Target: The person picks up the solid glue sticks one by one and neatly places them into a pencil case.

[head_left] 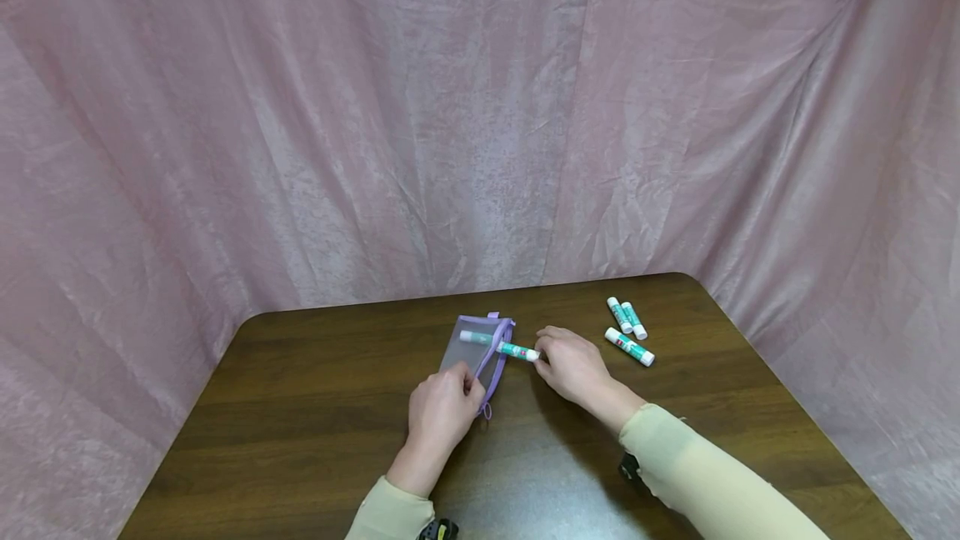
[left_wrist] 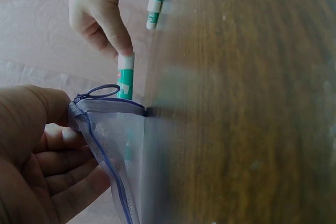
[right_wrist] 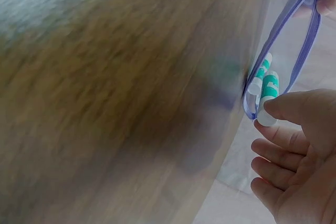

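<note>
A mesh pouch (head_left: 456,353) with purple zipper edging lies on the table, its zipper parted. My left hand (head_left: 441,408) pinches the pouch's near corner, close to the zipper's ring pull (left_wrist: 102,92). At the pouch mouth, a green-and-white glue stick (head_left: 517,352) extends partway out. My right hand (head_left: 573,367) pinches its outer white end between thumb and index finger; the other fingers are loosely bent in the right wrist view. Beside it, a second glue stick (right_wrist: 256,84) shows within the mouth. Mesh partly veils both sticks.
Three more glue sticks lie on the wooden table (head_left: 322,407) right of my right hand: two side by side farther back (head_left: 619,315), one nearer (head_left: 630,347). A pink curtain (head_left: 480,123) hangs behind the table's far edge.
</note>
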